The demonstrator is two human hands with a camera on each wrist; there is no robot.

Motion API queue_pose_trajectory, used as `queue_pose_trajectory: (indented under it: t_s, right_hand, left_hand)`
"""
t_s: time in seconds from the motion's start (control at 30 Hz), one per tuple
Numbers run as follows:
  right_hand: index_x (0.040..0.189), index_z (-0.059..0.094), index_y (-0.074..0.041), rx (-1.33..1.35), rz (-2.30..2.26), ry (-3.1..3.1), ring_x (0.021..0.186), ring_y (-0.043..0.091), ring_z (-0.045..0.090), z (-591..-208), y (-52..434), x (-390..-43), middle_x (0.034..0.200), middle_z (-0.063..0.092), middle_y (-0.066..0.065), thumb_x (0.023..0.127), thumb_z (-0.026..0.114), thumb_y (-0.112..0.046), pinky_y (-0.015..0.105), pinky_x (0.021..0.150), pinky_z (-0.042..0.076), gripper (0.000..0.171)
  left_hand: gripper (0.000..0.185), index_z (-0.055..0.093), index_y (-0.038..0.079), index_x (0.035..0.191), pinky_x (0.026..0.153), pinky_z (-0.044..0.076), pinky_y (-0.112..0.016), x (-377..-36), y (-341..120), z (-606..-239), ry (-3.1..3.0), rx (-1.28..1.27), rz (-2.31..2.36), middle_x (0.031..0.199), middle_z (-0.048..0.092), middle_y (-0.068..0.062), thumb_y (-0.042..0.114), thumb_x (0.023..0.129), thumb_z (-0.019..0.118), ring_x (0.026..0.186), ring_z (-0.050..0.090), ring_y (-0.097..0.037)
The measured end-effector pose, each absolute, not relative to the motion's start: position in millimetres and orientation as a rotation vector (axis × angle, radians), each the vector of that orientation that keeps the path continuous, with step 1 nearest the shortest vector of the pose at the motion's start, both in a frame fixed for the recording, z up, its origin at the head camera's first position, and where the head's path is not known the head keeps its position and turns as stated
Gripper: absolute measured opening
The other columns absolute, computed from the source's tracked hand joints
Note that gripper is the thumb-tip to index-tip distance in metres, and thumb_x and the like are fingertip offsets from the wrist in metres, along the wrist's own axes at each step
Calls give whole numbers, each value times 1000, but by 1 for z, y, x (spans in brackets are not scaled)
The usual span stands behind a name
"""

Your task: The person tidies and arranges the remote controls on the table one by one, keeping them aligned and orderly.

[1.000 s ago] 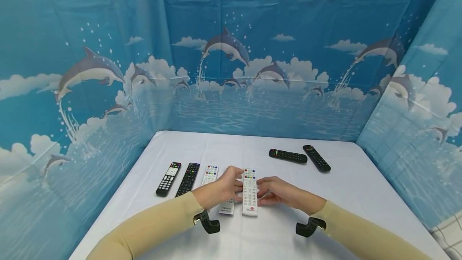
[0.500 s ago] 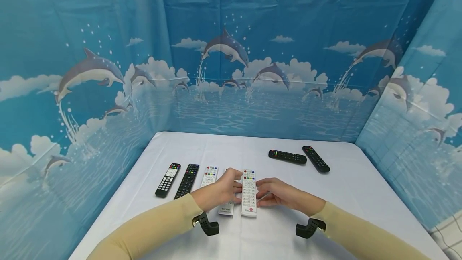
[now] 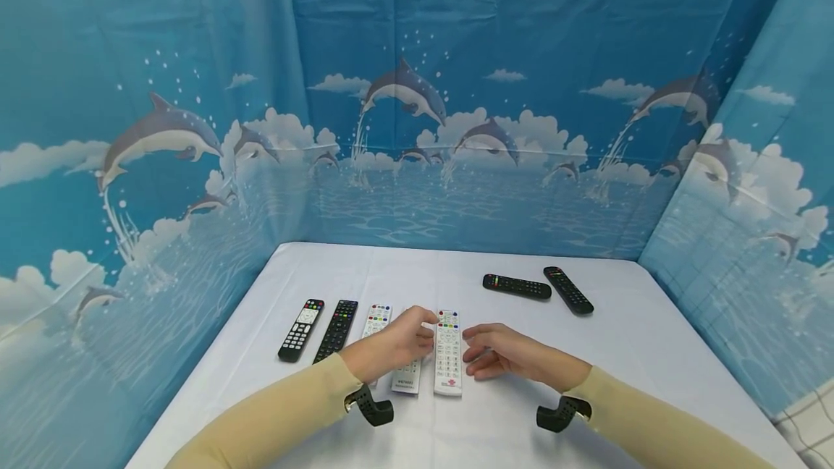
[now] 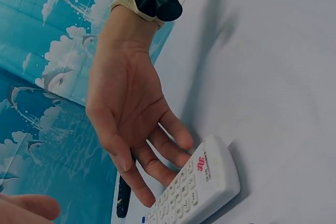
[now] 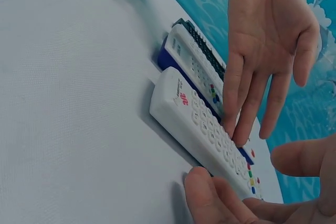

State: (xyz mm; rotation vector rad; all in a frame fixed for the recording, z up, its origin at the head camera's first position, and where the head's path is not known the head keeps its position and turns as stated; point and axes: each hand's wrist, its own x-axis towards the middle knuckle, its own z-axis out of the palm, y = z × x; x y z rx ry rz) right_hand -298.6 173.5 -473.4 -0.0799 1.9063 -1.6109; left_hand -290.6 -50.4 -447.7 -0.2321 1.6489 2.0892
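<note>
Easing off vs half a sec ago: right hand (image 3: 504, 360) has let go of white remote (image 3: 447, 352), fingers loosely spread just beside it, while left hand (image 3: 394, 342) fingers rest straight on it, laid in row w/ other remotes on table (image 3: 625, 353).

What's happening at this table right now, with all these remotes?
A person sits at a white table lining up remotes side by side. Both hands flank a white remote, the fifth in the row: the left hand has straight fingers at its left side, and the right hand is open just to its right, no grip on it. Two black remotes lie apart, further back on the right.
</note>
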Motion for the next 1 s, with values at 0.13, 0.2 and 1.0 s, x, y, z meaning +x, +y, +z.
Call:
queue_pose_trajectory:
  t_s: [0.13,0.2,1.0]
  right_hand:
    - [147,43,3,-75,-1584,1976,93,33,71,-467,175,-302,113,68,20,94,59,-13,42,78,60,58]
    - [145,46,2,-81,-1568,2020,96,34,70,-462,177,-306,114,68,20,94,60,-13,43,79,59,56]
    - [151,43,-4,-177,-1487,2333,136,43,43,-403,250,-400,148,45,25,105,50,-25,60,112,31,51]
  left_hand:
    - [73,22,-14,151,115,30,-53,-292,-53,-438,1722,-191,2091,146,31,-40,8,91,57,140,31,-51]
    - [70,25,-12,151,115,31,-52,-293,-52,-433,1742,-171,2096,146,33,-38,9,92,56,140,32,-50]
    - [64,27,-12,151,115,22,-63,-371,62,-416,1018,-450,2541,150,25,-43,28,103,44,142,21,-56]
